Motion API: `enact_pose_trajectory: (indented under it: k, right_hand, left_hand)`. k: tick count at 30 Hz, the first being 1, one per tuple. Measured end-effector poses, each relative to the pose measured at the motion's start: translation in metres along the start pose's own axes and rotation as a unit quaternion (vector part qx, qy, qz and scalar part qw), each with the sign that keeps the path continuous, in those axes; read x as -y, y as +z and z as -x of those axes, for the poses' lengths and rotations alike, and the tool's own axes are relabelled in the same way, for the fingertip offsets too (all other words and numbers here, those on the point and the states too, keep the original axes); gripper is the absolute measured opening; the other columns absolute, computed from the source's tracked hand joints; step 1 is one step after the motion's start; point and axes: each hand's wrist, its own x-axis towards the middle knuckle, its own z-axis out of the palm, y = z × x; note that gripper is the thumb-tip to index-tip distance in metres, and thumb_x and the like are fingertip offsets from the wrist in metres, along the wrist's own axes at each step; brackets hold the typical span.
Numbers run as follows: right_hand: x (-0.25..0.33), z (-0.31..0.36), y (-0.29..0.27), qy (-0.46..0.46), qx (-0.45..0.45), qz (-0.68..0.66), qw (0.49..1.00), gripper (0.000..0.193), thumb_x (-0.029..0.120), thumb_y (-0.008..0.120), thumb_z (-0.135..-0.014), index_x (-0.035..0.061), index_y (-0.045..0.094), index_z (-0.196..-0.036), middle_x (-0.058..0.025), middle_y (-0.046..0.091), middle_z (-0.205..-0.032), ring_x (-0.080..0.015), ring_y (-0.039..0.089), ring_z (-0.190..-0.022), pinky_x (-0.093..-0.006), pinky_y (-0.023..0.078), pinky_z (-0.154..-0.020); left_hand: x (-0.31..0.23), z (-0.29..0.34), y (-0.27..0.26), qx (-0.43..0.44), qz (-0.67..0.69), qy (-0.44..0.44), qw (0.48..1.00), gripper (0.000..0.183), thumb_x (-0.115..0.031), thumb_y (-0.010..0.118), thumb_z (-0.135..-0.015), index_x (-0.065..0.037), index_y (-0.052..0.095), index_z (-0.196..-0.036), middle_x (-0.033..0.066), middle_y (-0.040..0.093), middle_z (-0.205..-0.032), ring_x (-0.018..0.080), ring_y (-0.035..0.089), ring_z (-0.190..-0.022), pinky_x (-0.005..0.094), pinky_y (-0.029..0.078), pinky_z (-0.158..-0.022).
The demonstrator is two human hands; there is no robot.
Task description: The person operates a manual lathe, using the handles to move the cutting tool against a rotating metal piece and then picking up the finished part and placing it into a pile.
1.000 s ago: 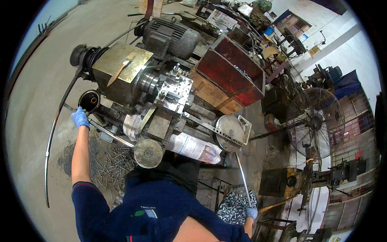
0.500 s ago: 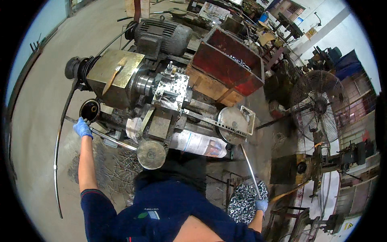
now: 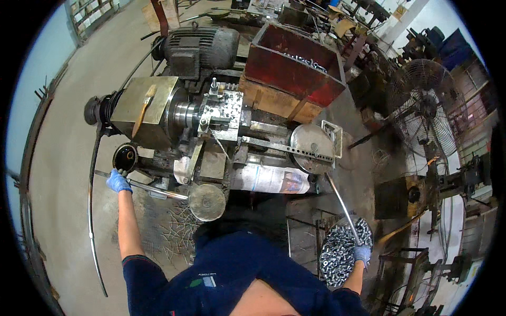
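Hands both gloved in blue, spread wide to either side of a metal-working machine (image 3: 211,121). Left hand (image 3: 118,182) is out at the machine's left end, fingers wrapped around a thin steel lever (image 3: 153,188) that runs right to a round metal knob (image 3: 207,201) at the front of the machine. Just above the hand sits a small black disc (image 3: 125,157), close to the knuckles, maybe touching; can't tell for sure. Right hand (image 3: 361,255) is low & to the right, fingers closed on the bottom end of a long straight rod (image 3: 341,206). Rod slants up-left to a round steel plate (image 3: 312,149) w/ a row of small holes, mounted at the machine's right end. Right hand hangs over a container heaped w/ small shiny metal parts (image 3: 340,253), just beside the rod's lower end.

Elsewhere: grey electric motor (image 3: 203,47) behind the machine, a brush (image 3: 143,108) lying on the flat brass-coloured housing top, a red metal bin (image 3: 295,66) on a wood box behind-right. Printed white sheet (image 3: 269,179) draped along the machine's front. Big floor fan (image 3: 427,105) stands well off to the right. Curly metal swarf (image 3: 174,231) litters the floor under the left arm.
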Motion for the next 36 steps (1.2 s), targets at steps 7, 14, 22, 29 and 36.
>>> enact_pose_trajectory:
  k: [7, 14, 22, 29, 36]
  right_hand:
    - [0.015, 0.019, -0.021, 0.034, 0.0, -0.001, 0.999, 0.036, 0.03, 0.062, -0.067, -0.0031, 0.065, -0.081, -0.0277, 0.061, -0.087, -0.0392, 0.06, -0.087, -0.044, 0.048, -0.078]
    - [0.03, 0.031, -0.042, 0.055, 0.048, -0.028, 0.997, 0.038, 0.024, 0.065, -0.062, -0.0025, 0.062, -0.089, -0.027, 0.061, -0.093, -0.0401, 0.059, -0.09, -0.0427, 0.048, -0.079]
    - [0.011, 0.017, -0.015, 0.048, 0.051, -0.002, 0.998, 0.038, 0.027, 0.064, -0.063, -0.0025, 0.064, -0.087, -0.0256, 0.062, -0.091, -0.0374, 0.061, -0.087, -0.0414, 0.049, -0.077]
    - [0.009, 0.023, -0.015, 0.054, 0.026, -0.022, 0.998, 0.038, 0.029, 0.066, -0.062, -0.002, 0.064, -0.083, -0.0258, 0.062, -0.088, -0.0381, 0.061, -0.085, -0.0422, 0.049, -0.074]
    - [0.006, 0.023, -0.005, 0.072, 0.014, -0.018, 0.997, 0.041, 0.032, 0.071, -0.061, -0.0029, 0.064, -0.081, -0.0255, 0.062, -0.086, -0.0371, 0.062, -0.082, -0.0411, 0.049, -0.074]
  left_hand:
    - [-0.009, 0.012, 0.003, 0.002, 0.004, -0.011, 1.0, 0.017, -0.004, 0.054, -0.078, 0.01, 0.053, -0.087, 0.0189, 0.06, -0.075, 0.0245, 0.059, -0.056, 0.0342, 0.052, -0.047]
    - [-0.001, -0.007, -0.006, 0.013, 0.025, -0.02, 0.999, 0.016, -0.003, 0.054, -0.077, 0.01, 0.051, -0.085, 0.0182, 0.058, -0.075, 0.0242, 0.057, -0.054, 0.0347, 0.052, -0.047]
    - [-0.001, 0.001, -0.001, 0.01, 0.009, -0.009, 1.0, 0.016, -0.004, 0.054, -0.079, 0.01, 0.051, -0.086, 0.0153, 0.058, -0.072, 0.0234, 0.057, -0.055, 0.0333, 0.053, -0.048]
    - [0.0, 0.003, -0.001, 0.017, 0.004, -0.005, 1.0, 0.014, -0.004, 0.053, -0.079, 0.009, 0.052, -0.084, 0.0153, 0.058, -0.072, 0.0229, 0.058, -0.055, 0.0326, 0.053, -0.048]
    - [-0.004, 0.005, -0.001, 0.021, -0.003, -0.008, 1.0, 0.014, -0.004, 0.051, -0.079, 0.009, 0.052, -0.084, 0.015, 0.058, -0.072, 0.0222, 0.057, -0.055, 0.033, 0.053, -0.05]
